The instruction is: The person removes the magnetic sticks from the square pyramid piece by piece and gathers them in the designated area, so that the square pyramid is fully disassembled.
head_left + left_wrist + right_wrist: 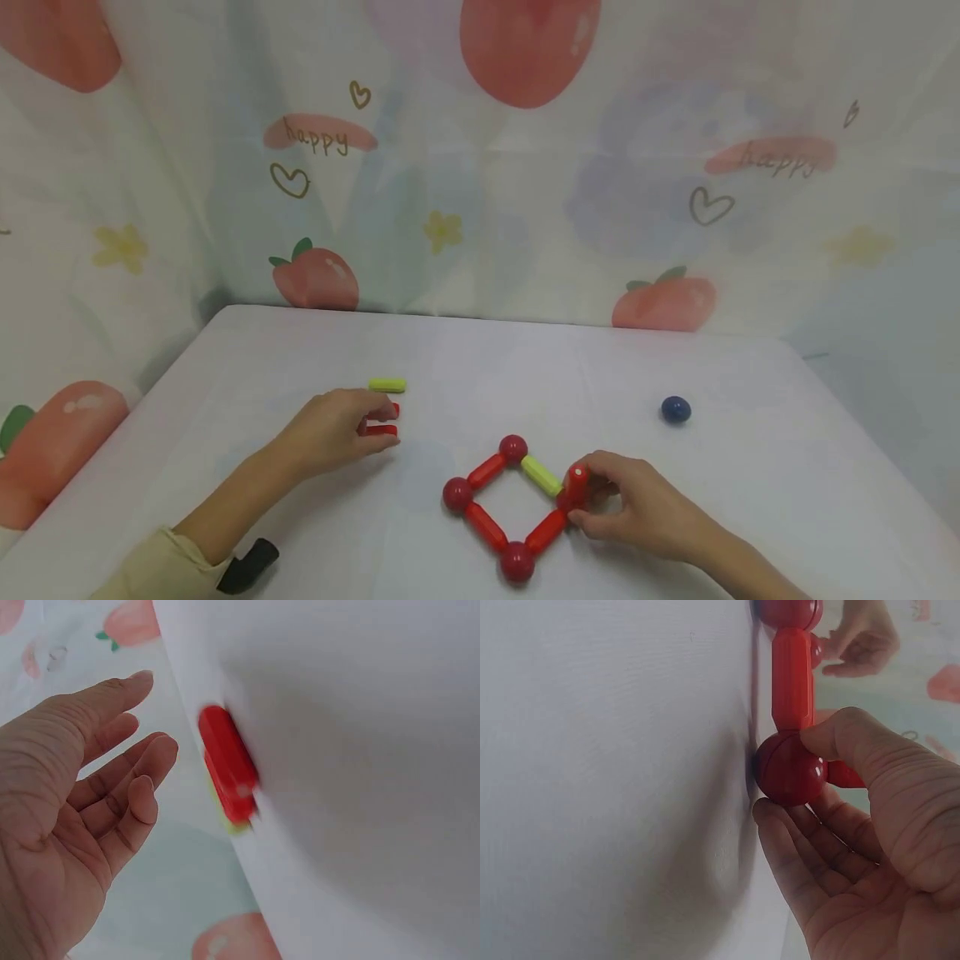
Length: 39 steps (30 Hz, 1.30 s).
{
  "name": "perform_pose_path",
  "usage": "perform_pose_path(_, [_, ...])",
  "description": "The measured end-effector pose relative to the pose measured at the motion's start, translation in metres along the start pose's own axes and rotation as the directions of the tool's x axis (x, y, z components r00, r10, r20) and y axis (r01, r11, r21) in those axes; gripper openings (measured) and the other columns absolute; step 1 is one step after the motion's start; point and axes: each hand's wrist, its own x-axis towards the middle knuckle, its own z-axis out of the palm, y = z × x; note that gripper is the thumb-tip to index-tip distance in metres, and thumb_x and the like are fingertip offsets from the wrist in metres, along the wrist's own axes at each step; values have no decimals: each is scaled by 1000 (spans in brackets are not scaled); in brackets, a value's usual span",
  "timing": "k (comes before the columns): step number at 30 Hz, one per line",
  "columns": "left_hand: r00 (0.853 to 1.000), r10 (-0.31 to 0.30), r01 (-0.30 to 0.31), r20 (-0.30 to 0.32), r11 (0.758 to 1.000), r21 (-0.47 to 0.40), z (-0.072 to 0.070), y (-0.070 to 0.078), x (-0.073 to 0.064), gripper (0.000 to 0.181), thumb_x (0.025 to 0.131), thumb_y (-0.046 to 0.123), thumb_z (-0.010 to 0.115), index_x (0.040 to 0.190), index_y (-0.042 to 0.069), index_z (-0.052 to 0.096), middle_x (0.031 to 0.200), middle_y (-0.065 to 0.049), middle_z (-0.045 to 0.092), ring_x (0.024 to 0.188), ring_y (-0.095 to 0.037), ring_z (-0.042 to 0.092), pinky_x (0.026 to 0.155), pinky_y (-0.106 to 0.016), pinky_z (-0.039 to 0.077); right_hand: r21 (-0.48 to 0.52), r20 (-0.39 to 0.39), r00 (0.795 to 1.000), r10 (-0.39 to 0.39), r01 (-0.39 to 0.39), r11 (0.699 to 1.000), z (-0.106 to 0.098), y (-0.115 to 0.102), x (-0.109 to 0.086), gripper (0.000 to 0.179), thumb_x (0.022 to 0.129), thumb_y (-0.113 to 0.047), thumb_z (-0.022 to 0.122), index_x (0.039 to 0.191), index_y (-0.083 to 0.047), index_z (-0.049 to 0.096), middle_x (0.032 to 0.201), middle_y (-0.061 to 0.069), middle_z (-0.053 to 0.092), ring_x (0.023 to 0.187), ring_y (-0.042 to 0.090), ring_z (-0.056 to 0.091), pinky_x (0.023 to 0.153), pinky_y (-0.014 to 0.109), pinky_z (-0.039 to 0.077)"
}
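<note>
On the white table lies a diamond-shaped frame of red balls joined by red rods (487, 527) and one yellow-green rod (542, 476). My right hand (645, 508) pinches the red ball (791, 769) at the frame's right corner between thumb and fingers. From that ball a red rod (577, 478) stands up. My left hand (330, 433) hovers by two loose red rods (229, 754), thumb and fingers apart with nothing between them. In the left wrist view those rods lie beyond the fingertips. Just behind them is a loose yellow-green rod (387, 385).
A dark blue ball (676, 409) sits at the right of the table (750, 500). Near the left sleeve lies a black object (249, 567), its kind unclear. A fruit-printed cloth (495, 192) hangs behind the table.
</note>
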Motion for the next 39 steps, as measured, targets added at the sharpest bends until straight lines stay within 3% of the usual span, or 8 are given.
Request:
perform_pose_path(5, [993, 113, -112, 26, 993, -48, 9, 31, 9, 26, 85, 22, 84, 106, 12, 73, 94, 0, 73, 65, -1, 53, 60, -20, 49, 7, 6, 1000, 9, -9, 1000, 3, -5, 4, 26, 86, -28, 83, 104, -20, 66, 96, -13, 67, 86, 4, 64, 80, 20, 56])
perform_pose_path(11, [980, 151, -124, 127, 972, -199, 22, 70, 24, 35, 88, 26, 82, 117, 12, 70, 103, -1, 74, 68, -2, 56, 59, -20, 50, 25, 9, 1000, 21, -21, 999, 8, -9, 6, 32, 84, -28, 85, 108, -16, 67, 90, -12, 67, 80, 5, 62, 73, 21, 56])
perform_pose_path(17, [935, 314, -271, 163, 932, -239, 38, 101, 32, 38, 88, 27, 81, 121, 14, 67, 101, 3, 74, 64, 3, 52, 63, -15, 46, 20, -46, 996, -74, 75, 997, 12, -10, 7, 29, 85, -32, 85, 102, -19, 65, 82, -14, 65, 72, 2, 60, 66, 22, 54])
perform_pose_path(21, [914, 369, -332, 169, 919, -212, 47, 111, 35, 37, 89, 28, 80, 122, 15, 68, 90, 10, 71, 60, 5, 48, 62, -13, 43, -29, -88, 990, -111, 109, 994, 15, -12, 7, 29, 84, -37, 85, 97, -22, 64, 76, -16, 63, 66, 0, 58, 62, 22, 53])
perform_pose_path(26, [915, 371, -335, 156, 917, -216, 53, 112, 36, 26, 90, 23, 79, 114, 18, 71, 79, 15, 64, 60, 4, 47, 58, -12, 42, -62, -104, 992, -72, 65, 996, 17, -16, 8, 32, 81, -43, 86, 95, -23, 64, 74, -18, 62, 64, 0, 55, 61, 21, 51])
perform_pose_path(32, [932, 320, -273, 168, 928, -252, 55, 108, 38, 23, 90, 19, 80, 110, 19, 72, 82, 15, 66, 63, 3, 51, 58, -14, 46, -95, -97, 995, -14, 5, 995, 18, -19, 10, 34, 80, -44, 86, 96, -23, 64, 74, -18, 61, 64, 1, 54, 61, 21, 50])
perform_pose_path(39, [950, 262, -206, 169, 935, -289, 60, 99, 39, 23, 87, 19, 83, 106, 16, 72, 83, 14, 68, 64, 2, 52, 60, -15, 48, -95, -92, 996, -16, 7, 995, 20, -17, 9, 35, 80, -43, 86, 98, -23, 64, 74, -17, 60, 65, 1, 54, 62, 21, 50])
